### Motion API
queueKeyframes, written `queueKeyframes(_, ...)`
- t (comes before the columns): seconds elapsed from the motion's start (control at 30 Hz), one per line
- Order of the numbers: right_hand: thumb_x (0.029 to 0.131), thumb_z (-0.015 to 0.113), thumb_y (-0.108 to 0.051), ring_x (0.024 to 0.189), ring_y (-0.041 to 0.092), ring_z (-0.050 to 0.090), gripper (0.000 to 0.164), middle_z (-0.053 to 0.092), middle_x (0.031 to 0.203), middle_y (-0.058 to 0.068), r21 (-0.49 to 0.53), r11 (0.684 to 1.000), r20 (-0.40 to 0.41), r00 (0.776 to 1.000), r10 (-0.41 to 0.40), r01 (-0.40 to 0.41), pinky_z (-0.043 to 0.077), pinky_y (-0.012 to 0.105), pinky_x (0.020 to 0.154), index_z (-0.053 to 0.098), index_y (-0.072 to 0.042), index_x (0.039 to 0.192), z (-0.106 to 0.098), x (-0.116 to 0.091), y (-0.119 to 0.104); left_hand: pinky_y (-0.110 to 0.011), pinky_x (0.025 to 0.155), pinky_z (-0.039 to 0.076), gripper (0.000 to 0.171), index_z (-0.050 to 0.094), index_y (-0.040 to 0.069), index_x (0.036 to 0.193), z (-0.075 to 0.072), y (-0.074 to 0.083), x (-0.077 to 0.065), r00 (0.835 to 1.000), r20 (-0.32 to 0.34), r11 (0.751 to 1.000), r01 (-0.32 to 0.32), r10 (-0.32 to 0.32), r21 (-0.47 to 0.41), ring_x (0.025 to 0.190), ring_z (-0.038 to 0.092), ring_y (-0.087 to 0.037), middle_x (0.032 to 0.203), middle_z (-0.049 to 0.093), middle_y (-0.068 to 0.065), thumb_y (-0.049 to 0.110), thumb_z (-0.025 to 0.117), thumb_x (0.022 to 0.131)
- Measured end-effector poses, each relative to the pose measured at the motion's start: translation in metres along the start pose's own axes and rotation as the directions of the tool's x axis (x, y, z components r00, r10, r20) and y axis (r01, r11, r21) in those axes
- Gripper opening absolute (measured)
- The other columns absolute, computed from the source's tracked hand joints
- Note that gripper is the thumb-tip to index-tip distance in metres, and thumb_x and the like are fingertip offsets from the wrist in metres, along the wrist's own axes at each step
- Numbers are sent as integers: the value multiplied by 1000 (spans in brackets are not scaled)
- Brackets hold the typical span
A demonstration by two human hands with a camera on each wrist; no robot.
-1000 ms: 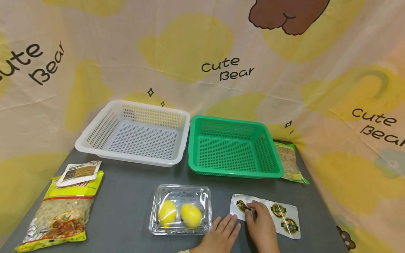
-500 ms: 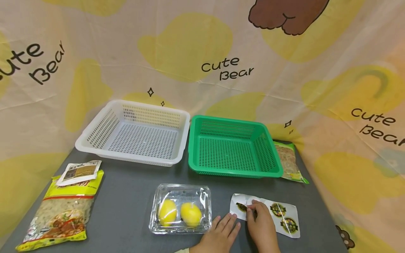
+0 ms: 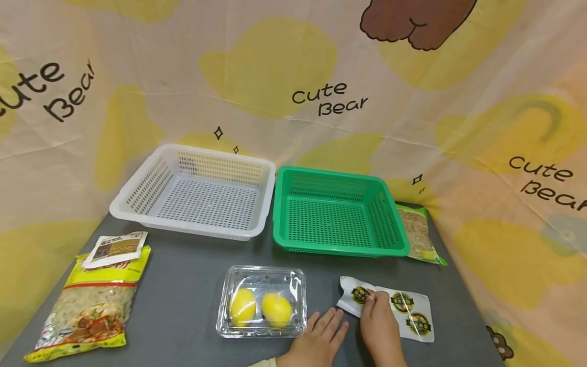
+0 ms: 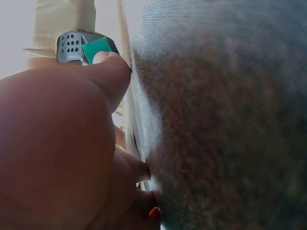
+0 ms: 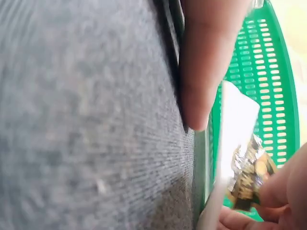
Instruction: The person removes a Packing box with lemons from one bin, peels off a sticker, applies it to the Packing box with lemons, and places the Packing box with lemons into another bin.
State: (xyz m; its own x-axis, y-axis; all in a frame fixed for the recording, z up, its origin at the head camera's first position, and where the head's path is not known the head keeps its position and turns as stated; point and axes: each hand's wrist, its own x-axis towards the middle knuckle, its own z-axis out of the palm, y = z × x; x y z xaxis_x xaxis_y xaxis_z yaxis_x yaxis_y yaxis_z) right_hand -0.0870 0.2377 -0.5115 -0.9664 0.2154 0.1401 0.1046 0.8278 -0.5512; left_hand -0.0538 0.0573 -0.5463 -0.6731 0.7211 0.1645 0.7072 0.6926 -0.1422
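Observation:
A white sheet point(image 3: 347, 285) with several round black-and-gold stickers lies on the table at the right front in the head view. My right hand point(image 3: 381, 329) pinches the leftmost sticker point(image 3: 359, 294) at its right side. Up close in the right wrist view, that sticker point(image 5: 249, 179) bends beside the white backing point(image 5: 234, 120), one edge between fingertips. My left hand point(image 3: 316, 341) rests on the table with its fingers spread, between the sheet and a clear plastic clamshell box point(image 3: 262, 275). Inside the closed box sit two yellow fruits point(image 3: 276, 310). The left wrist view shows the left thumb point(image 4: 112, 79) low over the tabletop.
A white perforated basket point(image 3: 192, 232) and a green one point(image 3: 341, 251) stand along the back. At left, a small sachet point(image 3: 114, 250) lies on a yellow food bag point(image 3: 87, 311). Another food packet point(image 3: 417, 234) is partly hidden behind the green basket. Printed cloth hangs around the table.
The sheet's left end has lifted and curled up, shifting slightly right. My right hand has moved a little and now pinches the leftmost sticker's edge. My left hand stays in place.

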Motion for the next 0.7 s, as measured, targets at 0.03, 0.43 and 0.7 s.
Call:
queueKeyframes(0.03,110,48,-6,108,55,66,13,68,124,33,-2,1000,14,1000,2,-2,49,66,83,53,5,107,0,0,0,-34,111,39,81,57,27,153,0,0,0,1000,9,1000,0,0,-4,148,43,-15,160,48,1,82,49,93)
queueKeyframes(0.43,101,62,-1,122,50,62,6,67,128,30,11,999,32,998,-48,48,48,64,98,64,3,98,1,0,0,-38,112,39,79,49,29,160,2,-4,-4,994,54,995,-92,90,31,153,34,-8,168,39,11,79,36,100)
queueKeyframes(0.7,102,62,-2,122,49,62,6,67,128,30,5,999,47,998,-37,37,48,64,98,65,2,97,2,2,1,-40,115,39,84,44,26,163,1,-8,-2,991,91,983,-77,93,-164,155,32,-17,170,34,-3,80,41,99)
